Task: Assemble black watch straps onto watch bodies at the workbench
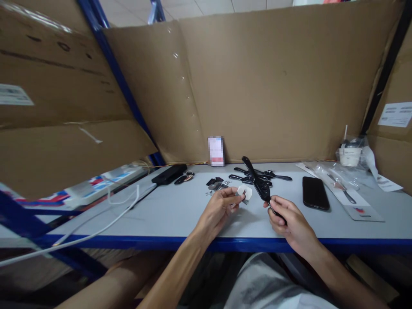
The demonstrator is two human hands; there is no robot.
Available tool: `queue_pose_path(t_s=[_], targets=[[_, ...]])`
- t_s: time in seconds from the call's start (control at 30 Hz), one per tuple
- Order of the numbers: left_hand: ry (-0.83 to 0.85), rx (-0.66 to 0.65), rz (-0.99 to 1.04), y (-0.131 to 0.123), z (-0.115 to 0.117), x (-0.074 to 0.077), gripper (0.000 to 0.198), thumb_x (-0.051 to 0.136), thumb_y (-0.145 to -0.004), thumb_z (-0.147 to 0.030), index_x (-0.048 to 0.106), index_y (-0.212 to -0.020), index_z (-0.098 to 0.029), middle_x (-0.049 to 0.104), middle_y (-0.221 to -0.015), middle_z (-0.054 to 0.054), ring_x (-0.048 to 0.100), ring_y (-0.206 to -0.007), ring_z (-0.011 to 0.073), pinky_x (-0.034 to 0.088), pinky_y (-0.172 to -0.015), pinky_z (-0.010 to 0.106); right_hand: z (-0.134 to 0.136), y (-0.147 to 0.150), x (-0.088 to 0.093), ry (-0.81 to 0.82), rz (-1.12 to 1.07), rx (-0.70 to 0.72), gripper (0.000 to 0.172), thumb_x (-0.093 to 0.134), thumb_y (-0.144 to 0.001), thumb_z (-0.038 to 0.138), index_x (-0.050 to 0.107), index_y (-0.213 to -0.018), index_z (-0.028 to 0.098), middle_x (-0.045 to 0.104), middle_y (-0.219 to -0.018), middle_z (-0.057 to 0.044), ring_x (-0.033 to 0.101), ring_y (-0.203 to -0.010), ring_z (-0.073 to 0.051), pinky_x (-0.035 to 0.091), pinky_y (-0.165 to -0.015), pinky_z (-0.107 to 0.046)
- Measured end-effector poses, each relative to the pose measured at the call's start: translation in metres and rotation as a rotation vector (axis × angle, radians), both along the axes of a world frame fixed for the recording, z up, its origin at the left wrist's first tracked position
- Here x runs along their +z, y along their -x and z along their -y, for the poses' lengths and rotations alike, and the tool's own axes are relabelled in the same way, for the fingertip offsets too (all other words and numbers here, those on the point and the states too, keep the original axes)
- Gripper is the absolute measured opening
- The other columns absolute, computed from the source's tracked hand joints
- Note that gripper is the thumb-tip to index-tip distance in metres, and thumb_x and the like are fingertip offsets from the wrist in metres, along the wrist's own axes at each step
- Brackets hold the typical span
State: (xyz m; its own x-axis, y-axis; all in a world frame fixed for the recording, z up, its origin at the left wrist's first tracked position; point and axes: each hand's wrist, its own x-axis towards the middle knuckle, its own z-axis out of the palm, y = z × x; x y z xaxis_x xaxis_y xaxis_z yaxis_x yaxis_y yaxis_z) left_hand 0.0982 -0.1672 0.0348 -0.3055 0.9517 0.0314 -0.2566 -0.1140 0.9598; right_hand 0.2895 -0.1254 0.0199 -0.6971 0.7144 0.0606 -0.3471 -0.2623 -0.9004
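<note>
My right hand [286,219] is wrapped round the lower handle of a black spokeshave [259,184]. The tool is tilted, its other handle pointing up and away to the left. Close to its middle, my left hand [223,204] pinches a small white piece of paper or cloth [245,194]. A small dark bit shows at my left fingertips, too small to name. Behind the held tool lie more black spokeshaves [277,176]. Just beyond my left hand is a loose pile of small metal and black parts [219,184].
A black phone [315,193] lies at the right, beside clear packaging on a card [357,201] and a white cup [350,155]. A lit phone [216,152] leans on the cardboard wall [264,86]. At left are a black box [169,174] and a white cable [106,229].
</note>
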Motion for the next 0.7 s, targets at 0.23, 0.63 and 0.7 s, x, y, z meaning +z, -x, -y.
queue_pose_path(t_s=[0.23, 0.63, 0.7], targets=[[-0.010, -0.106, -0.191, -0.008, 0.004, -0.002, 0.046, 0.083, -0.068, -0.048, 0.057, -0.089, -0.016, 0.068, -0.063, 0.002, 0.064, -0.046, 0.0158, 0.051, -0.044, 0.024, 0.001, 0.000, 0.000, -0.033, 0.037, 0.013, 0.046, 0.076, -0.073, 0.057, 0.052, -0.076, 0.017, 0.037, -0.049, 0.010, 0.018, -0.040, -0.001, 0.007, -0.040, -0.021], [-0.105, -0.235, -0.163, -0.018, 0.016, 0.009, 0.050, 0.079, -0.074, -0.044, 0.050, -0.106, -0.019, 0.071, -0.077, 0.004, 0.065, -0.056, 0.0158, 0.053, -0.040, 0.024, 0.002, 0.001, -0.001, -0.049, 0.033, 0.014, 0.044, 0.073, -0.074, 0.057, 0.052, -0.078, 0.018, 0.036, -0.048, 0.011, 0.015, -0.041, -0.003, 0.007, -0.040, -0.021], [-0.114, -0.234, -0.177, -0.018, 0.016, 0.009, 0.045, 0.077, -0.076, -0.044, 0.049, -0.101, -0.019, 0.072, -0.080, 0.004, 0.062, -0.049, 0.0128, 0.051, -0.038, 0.023, 0.002, 0.000, -0.001, -0.044, 0.023, 0.008, 0.042, 0.073, -0.075, 0.055, 0.052, -0.077, 0.018, 0.036, -0.049, 0.011, 0.015, -0.041, -0.003, 0.007, -0.040, -0.021]])
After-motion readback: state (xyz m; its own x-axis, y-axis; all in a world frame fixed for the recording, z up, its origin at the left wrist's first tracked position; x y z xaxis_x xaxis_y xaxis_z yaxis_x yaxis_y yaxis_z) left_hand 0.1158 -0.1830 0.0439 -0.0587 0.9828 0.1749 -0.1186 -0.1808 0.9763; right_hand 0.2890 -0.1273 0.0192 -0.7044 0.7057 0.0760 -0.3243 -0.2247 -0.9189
